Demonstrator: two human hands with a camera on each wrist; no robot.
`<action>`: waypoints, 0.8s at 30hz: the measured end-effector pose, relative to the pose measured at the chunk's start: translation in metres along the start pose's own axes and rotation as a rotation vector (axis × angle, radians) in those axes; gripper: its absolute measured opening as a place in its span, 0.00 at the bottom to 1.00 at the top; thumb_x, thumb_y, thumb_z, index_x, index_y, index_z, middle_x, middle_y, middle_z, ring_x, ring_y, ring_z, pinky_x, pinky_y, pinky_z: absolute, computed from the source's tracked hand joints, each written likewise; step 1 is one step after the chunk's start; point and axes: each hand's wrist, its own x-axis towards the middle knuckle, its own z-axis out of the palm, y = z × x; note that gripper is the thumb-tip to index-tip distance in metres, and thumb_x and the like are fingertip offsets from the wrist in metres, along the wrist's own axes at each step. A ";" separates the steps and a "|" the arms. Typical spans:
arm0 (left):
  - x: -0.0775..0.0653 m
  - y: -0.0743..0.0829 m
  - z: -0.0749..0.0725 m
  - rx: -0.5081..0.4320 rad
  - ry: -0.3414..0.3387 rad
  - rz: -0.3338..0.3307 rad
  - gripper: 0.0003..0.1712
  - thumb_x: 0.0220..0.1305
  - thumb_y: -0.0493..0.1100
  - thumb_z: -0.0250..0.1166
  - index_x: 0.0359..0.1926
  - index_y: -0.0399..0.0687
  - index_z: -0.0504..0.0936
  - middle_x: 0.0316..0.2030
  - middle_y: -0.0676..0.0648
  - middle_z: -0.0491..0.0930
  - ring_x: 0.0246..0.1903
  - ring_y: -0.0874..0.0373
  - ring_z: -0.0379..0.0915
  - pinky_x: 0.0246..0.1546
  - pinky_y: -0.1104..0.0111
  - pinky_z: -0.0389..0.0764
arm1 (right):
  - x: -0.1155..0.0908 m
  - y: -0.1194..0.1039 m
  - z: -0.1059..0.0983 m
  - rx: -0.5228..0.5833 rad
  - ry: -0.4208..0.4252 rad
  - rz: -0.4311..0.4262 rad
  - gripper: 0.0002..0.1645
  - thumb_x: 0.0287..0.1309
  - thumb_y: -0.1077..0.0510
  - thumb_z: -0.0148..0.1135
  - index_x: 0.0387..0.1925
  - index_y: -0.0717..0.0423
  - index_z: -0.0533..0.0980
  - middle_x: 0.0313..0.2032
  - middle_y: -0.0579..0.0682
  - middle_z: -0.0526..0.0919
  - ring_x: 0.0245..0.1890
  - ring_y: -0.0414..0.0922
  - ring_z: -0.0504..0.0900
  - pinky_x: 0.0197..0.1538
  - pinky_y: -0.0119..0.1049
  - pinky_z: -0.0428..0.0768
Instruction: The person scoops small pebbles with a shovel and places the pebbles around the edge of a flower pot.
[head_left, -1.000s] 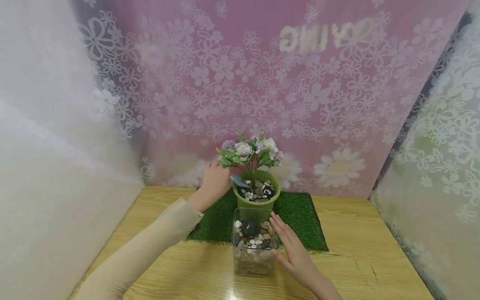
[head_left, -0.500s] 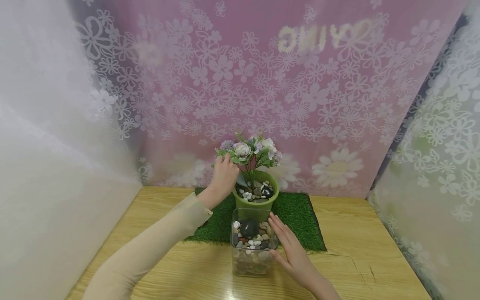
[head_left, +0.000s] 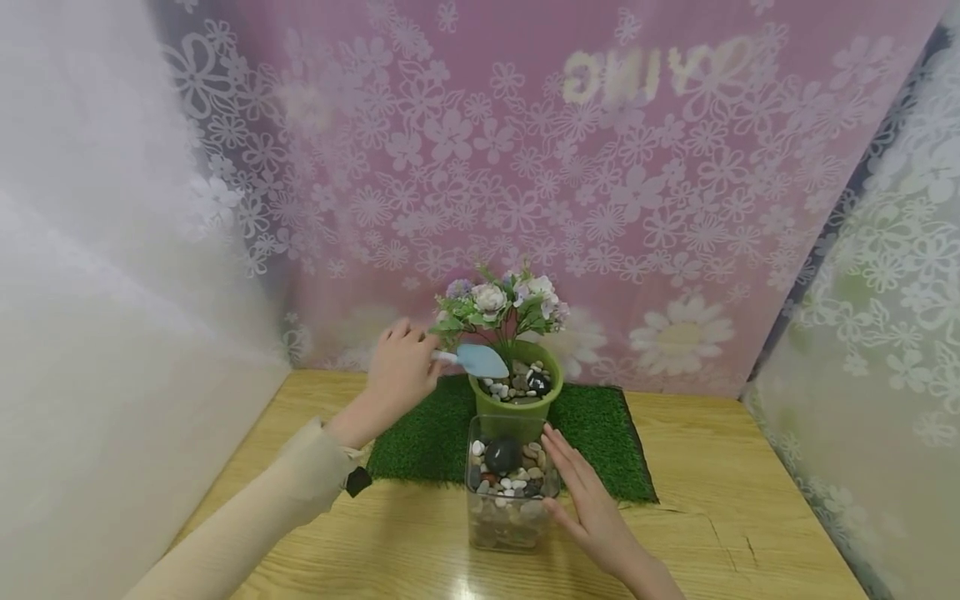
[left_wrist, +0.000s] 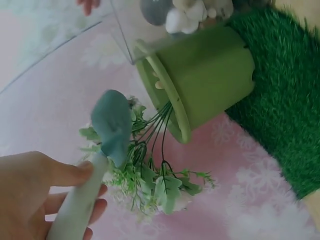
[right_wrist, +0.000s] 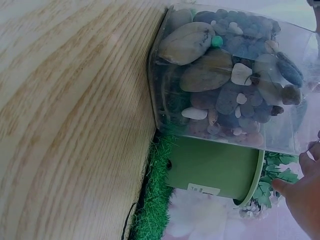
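Observation:
My left hand [head_left: 401, 367] grips a small trowel by its white handle [left_wrist: 80, 205]. The trowel's blue blade [head_left: 483, 361] hangs over the left rim of a green flower pot [head_left: 517, 408], and no stones show on it in the head view. Pebbles lie inside the pot around the stems of white and purple flowers [head_left: 490, 298]. In front stands a clear square container [head_left: 504, 533] holding mixed stones, with a large black one [head_left: 502, 455] on top. My right hand [head_left: 592, 508] rests with fairly straight fingers against the container's right side.
The pot stands on a green artificial-grass mat [head_left: 600, 437] on a wood-grain table [head_left: 697, 517]. A pink flowered curtain [head_left: 487, 167] hangs close behind the flowers. Pale sheets [head_left: 112, 292] close off both sides.
My left hand first moved right and up over the pot's left rim, then drew back left, bringing the trowel blade flat into view. The right hand and the container have stayed in place.

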 end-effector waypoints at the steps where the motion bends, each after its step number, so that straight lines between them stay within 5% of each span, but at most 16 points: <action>1: -0.004 -0.003 -0.002 -0.039 0.013 -0.002 0.12 0.62 0.51 0.74 0.42 0.49 0.88 0.36 0.48 0.85 0.40 0.50 0.72 0.44 0.58 0.75 | 0.000 0.000 0.000 0.001 -0.003 0.003 0.51 0.59 0.63 0.67 0.79 0.56 0.53 0.79 0.54 0.53 0.78 0.53 0.53 0.74 0.23 0.40; 7: -0.027 -0.014 -0.013 -0.175 0.031 -0.017 0.16 0.59 0.54 0.75 0.41 0.49 0.88 0.34 0.48 0.85 0.37 0.50 0.72 0.41 0.56 0.76 | 0.000 -0.001 0.000 0.016 -0.011 0.015 0.52 0.61 0.63 0.67 0.80 0.53 0.51 0.79 0.53 0.52 0.78 0.52 0.52 0.74 0.22 0.40; 13: -0.041 -0.017 -0.030 -0.190 0.051 0.032 0.16 0.57 0.55 0.77 0.40 0.50 0.89 0.34 0.50 0.85 0.33 0.53 0.68 0.35 0.59 0.73 | 0.000 0.000 0.001 0.020 -0.023 0.032 0.52 0.61 0.63 0.67 0.80 0.52 0.50 0.80 0.51 0.51 0.79 0.48 0.49 0.73 0.21 0.39; 24: -0.047 0.000 -0.052 -0.170 -0.038 0.328 0.11 0.57 0.53 0.77 0.36 0.56 0.87 0.33 0.55 0.81 0.36 0.55 0.68 0.40 0.62 0.71 | 0.001 0.002 0.002 0.028 -0.008 0.021 0.51 0.60 0.64 0.66 0.80 0.56 0.52 0.79 0.53 0.52 0.79 0.49 0.50 0.73 0.21 0.40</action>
